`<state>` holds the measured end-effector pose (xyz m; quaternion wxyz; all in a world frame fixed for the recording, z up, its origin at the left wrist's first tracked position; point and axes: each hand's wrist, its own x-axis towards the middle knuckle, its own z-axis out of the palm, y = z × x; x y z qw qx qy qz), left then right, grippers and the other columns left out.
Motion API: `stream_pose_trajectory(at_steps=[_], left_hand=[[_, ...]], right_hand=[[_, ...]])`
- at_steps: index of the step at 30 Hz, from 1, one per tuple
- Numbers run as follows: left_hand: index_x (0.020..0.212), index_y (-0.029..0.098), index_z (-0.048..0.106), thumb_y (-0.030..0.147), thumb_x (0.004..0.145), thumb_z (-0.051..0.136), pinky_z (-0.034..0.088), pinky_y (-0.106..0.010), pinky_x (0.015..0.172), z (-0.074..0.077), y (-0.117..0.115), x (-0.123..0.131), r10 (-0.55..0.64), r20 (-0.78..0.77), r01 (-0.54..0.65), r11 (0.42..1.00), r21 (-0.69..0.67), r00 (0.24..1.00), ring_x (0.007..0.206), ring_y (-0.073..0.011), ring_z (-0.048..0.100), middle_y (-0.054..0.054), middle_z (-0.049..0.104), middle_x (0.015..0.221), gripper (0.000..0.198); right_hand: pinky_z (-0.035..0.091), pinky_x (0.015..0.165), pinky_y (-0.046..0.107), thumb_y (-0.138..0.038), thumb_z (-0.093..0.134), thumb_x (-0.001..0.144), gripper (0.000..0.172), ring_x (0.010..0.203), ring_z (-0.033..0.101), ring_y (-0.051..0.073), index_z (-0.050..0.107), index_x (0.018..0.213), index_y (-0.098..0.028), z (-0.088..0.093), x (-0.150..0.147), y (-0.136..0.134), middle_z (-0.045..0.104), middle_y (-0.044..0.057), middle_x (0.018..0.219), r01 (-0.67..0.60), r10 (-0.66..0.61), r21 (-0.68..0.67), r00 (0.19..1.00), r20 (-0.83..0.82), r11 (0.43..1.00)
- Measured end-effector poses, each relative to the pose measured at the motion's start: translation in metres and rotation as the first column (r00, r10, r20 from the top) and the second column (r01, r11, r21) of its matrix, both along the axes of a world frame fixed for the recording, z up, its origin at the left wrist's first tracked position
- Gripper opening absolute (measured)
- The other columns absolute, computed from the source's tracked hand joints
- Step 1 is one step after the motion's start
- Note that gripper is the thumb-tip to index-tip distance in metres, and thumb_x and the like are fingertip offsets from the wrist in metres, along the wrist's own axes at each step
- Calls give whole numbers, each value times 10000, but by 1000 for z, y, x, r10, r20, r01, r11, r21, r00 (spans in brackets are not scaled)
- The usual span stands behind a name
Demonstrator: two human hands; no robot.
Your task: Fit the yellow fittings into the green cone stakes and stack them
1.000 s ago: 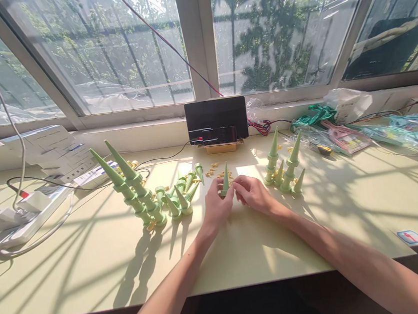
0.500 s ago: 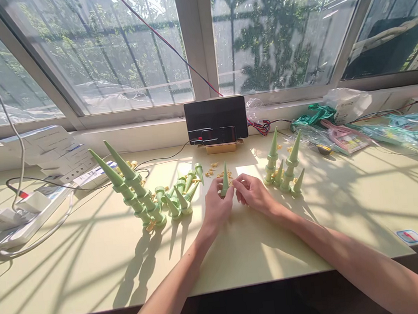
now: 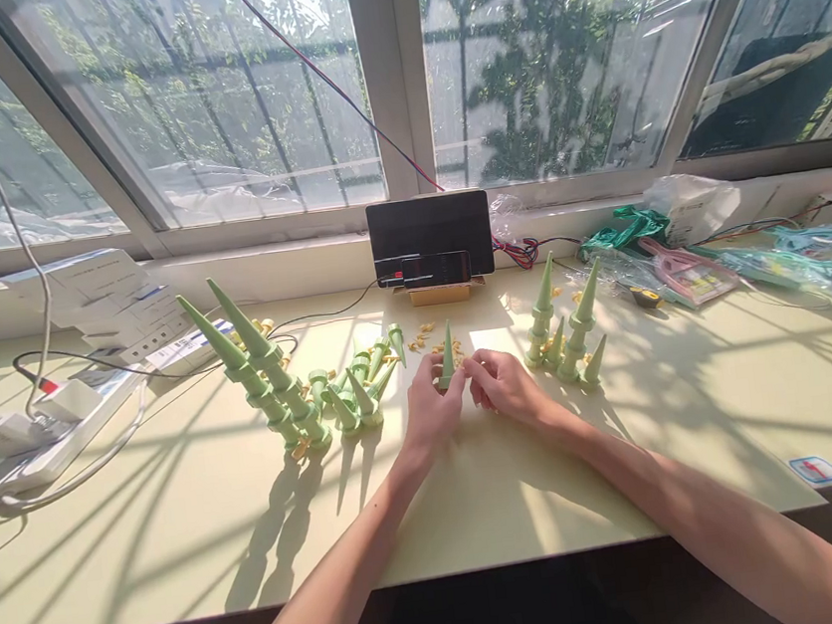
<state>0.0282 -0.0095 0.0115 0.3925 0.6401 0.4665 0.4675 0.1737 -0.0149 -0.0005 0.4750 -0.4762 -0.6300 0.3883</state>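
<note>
A green cone-shaped piece (image 3: pixel 447 354) points upward between the thumb and fingers of my left hand (image 3: pixel 431 400), which is closed on its base. My right hand (image 3: pixel 505 382) touches the cone's right side with its fingers pinched together; whatever they hold is hidden. Small yellow pieces (image 3: pixel 427 330) lie scattered just behind my hands. To the left stand tall green spired towers (image 3: pixel 269 374), with several shorter green cones and loose green parts (image 3: pixel 362 363) beside them. More green spired towers (image 3: pixel 576 334) stand to the right of my right hand.
A black tablet (image 3: pixel 429 230) with a phone (image 3: pixel 435 270) before it stands at the back on a stand. White boxes (image 3: pixel 121 296) and a power strip (image 3: pixel 61 433) with cables occupy the left. Plastic bags (image 3: pixel 696 205) and a tape measure (image 3: pixel 646 297) lie at the back right.
Almost nothing differs. Both hands stay around the green cone, with at most a slight shift of the fingers.
</note>
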Motion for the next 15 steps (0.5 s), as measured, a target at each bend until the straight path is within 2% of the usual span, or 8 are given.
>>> stream_pose_trajectory(at_steps=[6, 11, 15], left_hand=[[964, 210, 609, 384, 847, 612, 510, -304, 685, -1, 0, 0, -13, -6, 13, 1000, -12, 1000, 833, -195, 654, -70, 691, 924, 209], [982, 205, 596, 386, 855, 599, 504, -303, 682, 0, 1, 1, 14, -17, -14, 1000, -23, 1000, 833, -194, 649, -77, 686, 969, 221], [981, 204, 585, 387, 861, 588, 499, -298, 677, 0, 1, 0, 21, -16, -21, 999, -24, 1000, 804, -186, 649, -65, 684, 936, 220]], right_hand=[[390, 449, 236, -525, 444, 967, 451, 417, 483, 104, 521, 674, -192, 1, 0, 0, 552, -18, 518, 32, -33, 14, 999, 44, 999], [418, 461, 239, -464, 572, 915, 286, 453, 510, 107, 556, 832, -190, 2, -2, -2, 554, -35, 600, 34, -32, 60, 998, -45, 998], [427, 463, 247, -433, 606, 895, 252, 457, 518, 103, 540, 897, -190, 2, -3, -3, 576, -27, 664, 24, -17, 80, 996, -92, 996]])
